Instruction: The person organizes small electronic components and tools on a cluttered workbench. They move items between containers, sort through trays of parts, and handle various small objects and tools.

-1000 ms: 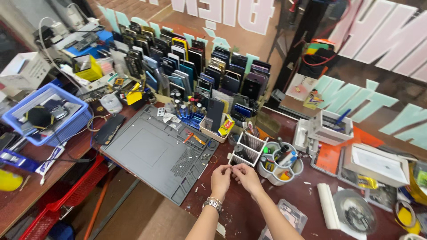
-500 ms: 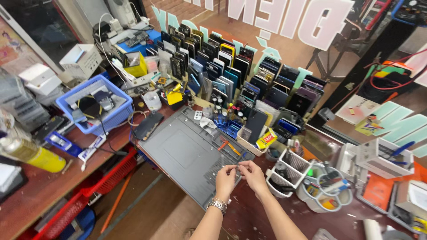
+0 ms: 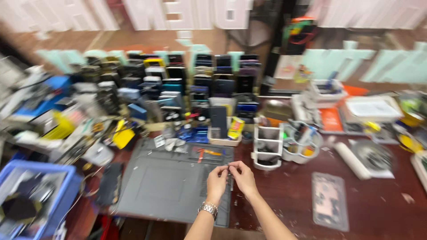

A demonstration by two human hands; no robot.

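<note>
two hands point(image 3: 230, 178) meet over grey mat point(image 3: 164, 182) | white organiser point(image 3: 267, 146) beside

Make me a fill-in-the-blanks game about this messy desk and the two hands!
1. The left hand wears a silver ____ on its wrist.
2. Both hands meet over the right edge of a flat ____ mat.
3. The plastic bin at the near left corner is ____ in colour.
4. The right hand and the left hand pinch something small ____ them.

Missing words: watch; grey; blue; between
</note>
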